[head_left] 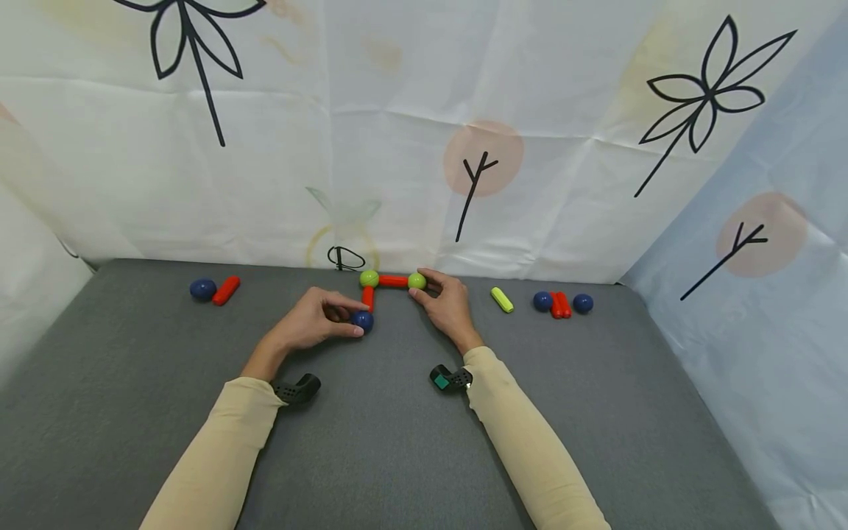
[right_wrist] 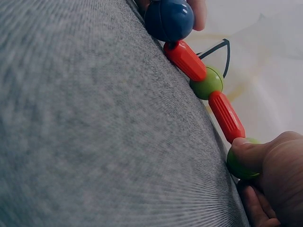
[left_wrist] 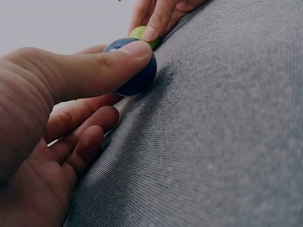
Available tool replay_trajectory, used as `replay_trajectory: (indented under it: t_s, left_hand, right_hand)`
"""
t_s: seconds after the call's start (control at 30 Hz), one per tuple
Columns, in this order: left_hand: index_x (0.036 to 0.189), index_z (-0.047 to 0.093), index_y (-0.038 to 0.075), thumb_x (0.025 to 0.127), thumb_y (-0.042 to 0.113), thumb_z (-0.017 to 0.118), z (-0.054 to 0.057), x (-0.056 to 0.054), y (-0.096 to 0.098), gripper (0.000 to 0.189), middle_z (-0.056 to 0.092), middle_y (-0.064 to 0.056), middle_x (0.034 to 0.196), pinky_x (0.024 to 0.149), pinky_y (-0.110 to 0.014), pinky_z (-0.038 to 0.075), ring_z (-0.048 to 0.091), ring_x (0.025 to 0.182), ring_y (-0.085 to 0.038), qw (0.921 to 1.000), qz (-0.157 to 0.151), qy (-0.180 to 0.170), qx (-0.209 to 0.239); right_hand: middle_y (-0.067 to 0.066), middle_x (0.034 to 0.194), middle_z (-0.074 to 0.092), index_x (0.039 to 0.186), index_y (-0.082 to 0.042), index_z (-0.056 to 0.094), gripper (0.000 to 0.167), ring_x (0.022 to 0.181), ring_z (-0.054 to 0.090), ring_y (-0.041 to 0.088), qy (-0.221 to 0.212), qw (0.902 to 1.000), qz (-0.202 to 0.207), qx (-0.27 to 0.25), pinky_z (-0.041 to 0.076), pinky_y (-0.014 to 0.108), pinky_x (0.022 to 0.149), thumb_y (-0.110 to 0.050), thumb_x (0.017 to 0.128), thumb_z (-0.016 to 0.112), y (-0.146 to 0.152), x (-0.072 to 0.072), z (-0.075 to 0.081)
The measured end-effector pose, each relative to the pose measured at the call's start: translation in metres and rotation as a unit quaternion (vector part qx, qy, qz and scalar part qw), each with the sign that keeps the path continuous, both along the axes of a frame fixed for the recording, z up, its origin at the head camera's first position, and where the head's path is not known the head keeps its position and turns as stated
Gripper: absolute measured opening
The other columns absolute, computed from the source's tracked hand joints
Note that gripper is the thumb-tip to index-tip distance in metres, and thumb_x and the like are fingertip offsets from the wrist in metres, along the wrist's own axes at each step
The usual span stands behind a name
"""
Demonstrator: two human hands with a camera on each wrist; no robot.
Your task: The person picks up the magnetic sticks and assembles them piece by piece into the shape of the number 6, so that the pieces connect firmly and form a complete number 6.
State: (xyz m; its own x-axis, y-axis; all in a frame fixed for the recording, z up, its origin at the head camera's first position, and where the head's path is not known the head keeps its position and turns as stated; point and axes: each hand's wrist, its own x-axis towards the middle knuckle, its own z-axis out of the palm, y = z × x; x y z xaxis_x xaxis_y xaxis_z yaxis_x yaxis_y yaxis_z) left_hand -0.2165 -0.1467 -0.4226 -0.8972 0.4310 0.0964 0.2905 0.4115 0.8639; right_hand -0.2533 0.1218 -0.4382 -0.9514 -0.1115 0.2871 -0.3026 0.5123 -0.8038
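Observation:
My left hand [head_left: 311, 318] pinches a dark blue ball [head_left: 362, 320] between thumb and fingers, at the near end of a red stick [head_left: 368, 297]. That stick runs back to a green ball [head_left: 369, 278], and a second red stick [head_left: 394, 281] leads right from it to another green ball [head_left: 417, 280]. This right-hand green ball is held by the thumb and fingers of my right hand [head_left: 449, 305]. In the right wrist view the blue ball [right_wrist: 169, 20], sticks and green balls form one bent chain. The blue ball [left_wrist: 137, 71] hides most of the chain in the left wrist view.
On the grey table [head_left: 397, 442], a blue ball [head_left: 202, 289] and a red stick [head_left: 227, 290] lie at the left. A yellow-green stick [head_left: 501, 299] lies right of my hands. Farther right, two red sticks [head_left: 560, 305] sit between two blue balls [head_left: 583, 303]. A printed cloth [head_left: 397, 147] hangs behind.

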Motion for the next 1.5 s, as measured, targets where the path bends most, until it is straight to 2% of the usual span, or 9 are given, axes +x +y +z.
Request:
replay_trajectory:
  t_s: [0.33, 0.7, 0.83, 1.03, 1.3, 1.5]
  left_hand:
    - [0.116, 0.077, 0.004, 0.080, 0.009, 0.088, -0.0035, -0.0001, -0.0009, 0.038, 0.071, -0.012, 0.097, 0.072, -0.029, 0.053, 0.065, 0.082, -0.023, 0.9996, 0.015, 0.013, 0.019]
    - [0.116, 0.077, 0.005, 0.078, 0.005, 0.089, -0.0042, 0.0007, -0.0002, 0.040, 0.072, -0.009, 0.106, 0.081, -0.029, 0.054, 0.068, 0.095, -0.023, 0.9985, 0.025, 0.024, 0.041]
    - [0.115, 0.077, 0.005, 0.078, 0.006, 0.089, -0.0043, 0.0005, -0.0004, 0.039, 0.072, -0.009, 0.103, 0.078, -0.029, 0.054, 0.067, 0.090, -0.022, 0.9988, 0.021, 0.030, 0.032]
    - [0.115, 0.077, 0.004, 0.081, 0.013, 0.088, -0.0028, 0.0012, -0.0004, 0.037, 0.070, -0.010, 0.097, 0.070, -0.029, 0.051, 0.063, 0.081, -0.021, 0.9998, 0.010, 0.017, 0.009]
    - [0.119, 0.076, 0.006, 0.084, 0.019, 0.086, -0.0015, 0.0013, 0.0016, 0.039, 0.069, -0.009, 0.102, 0.077, -0.036, 0.051, 0.061, 0.086, -0.021, 0.9996, 0.023, 0.008, -0.017]
    - [0.118, 0.077, 0.008, 0.082, 0.018, 0.087, -0.0025, 0.0004, 0.0025, 0.039, 0.070, -0.011, 0.108, 0.081, -0.040, 0.050, 0.062, 0.091, -0.023, 0.9994, 0.030, 0.008, -0.015]
  right_hand:
    - [0.014, 0.129, 0.068, 0.132, -0.006, 0.068, 0.045, 0.114, 0.068, 0.026, -0.001, 1.0000, -0.003, -0.001, 0.051, 0.039, 0.097, -0.013, 0.090, 0.080, 0.0000, -0.0008, -0.0004]
    - [0.014, 0.130, 0.067, 0.132, -0.005, 0.068, 0.045, 0.113, 0.068, 0.026, 0.001, 1.0000, 0.001, -0.005, 0.051, 0.040, 0.098, -0.012, 0.090, 0.079, 0.0001, -0.0006, -0.0002]
    - [0.014, 0.129, 0.068, 0.132, -0.005, 0.068, 0.045, 0.114, 0.068, 0.026, 0.001, 1.0000, 0.001, -0.006, 0.051, 0.040, 0.098, -0.012, 0.090, 0.079, 0.0001, -0.0007, -0.0001]
    - [0.015, 0.131, 0.067, 0.133, -0.004, 0.067, 0.045, 0.114, 0.068, 0.026, 0.001, 0.9999, 0.004, -0.009, 0.051, 0.040, 0.097, -0.011, 0.090, 0.079, 0.0003, -0.0007, 0.0002]
    - [0.015, 0.132, 0.066, 0.133, -0.004, 0.067, 0.045, 0.114, 0.068, 0.027, -0.002, 1.0000, 0.003, -0.006, 0.051, 0.039, 0.098, -0.011, 0.090, 0.079, 0.0005, -0.0006, 0.0002]
    - [0.015, 0.132, 0.066, 0.133, -0.004, 0.067, 0.045, 0.115, 0.067, 0.027, -0.007, 0.9999, 0.001, -0.008, 0.051, 0.040, 0.098, -0.011, 0.090, 0.079, -0.0002, -0.0011, 0.0001]
